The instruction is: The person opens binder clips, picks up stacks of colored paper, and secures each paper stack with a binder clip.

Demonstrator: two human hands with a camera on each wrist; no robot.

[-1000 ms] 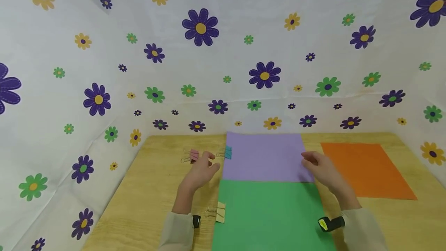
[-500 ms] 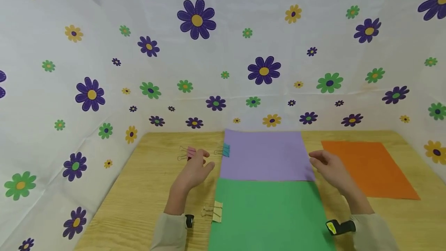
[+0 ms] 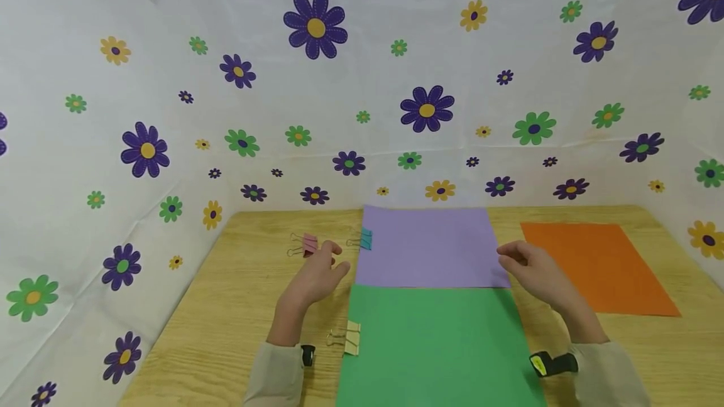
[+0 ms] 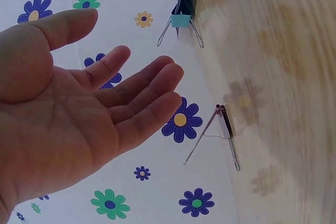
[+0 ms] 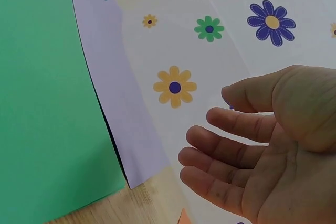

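Note:
In the head view my left hand hovers left of the purple sheet, fingers relaxed and holding nothing. Its fingertips overlap the pink binder clip there; in the left wrist view that pink binder clip shows apart from the fingers. A teal binder clip grips the purple sheet's left edge. Lower down, a yellow binder clip sits on the left edge of the green sheet. My right hand, loosely bent and bare of any object, is at the purple sheet's right edge.
An orange sheet lies on the wooden table, beyond my right hand. White cloth printed with flowers walls in the back and sides. The green sheet lies in front of the purple one and meets its near edge.
The head view has tilted down and shifted slightly. My right hand has drawn a little to the right from the purple sheet's edge. Clips and sheets keep their places.

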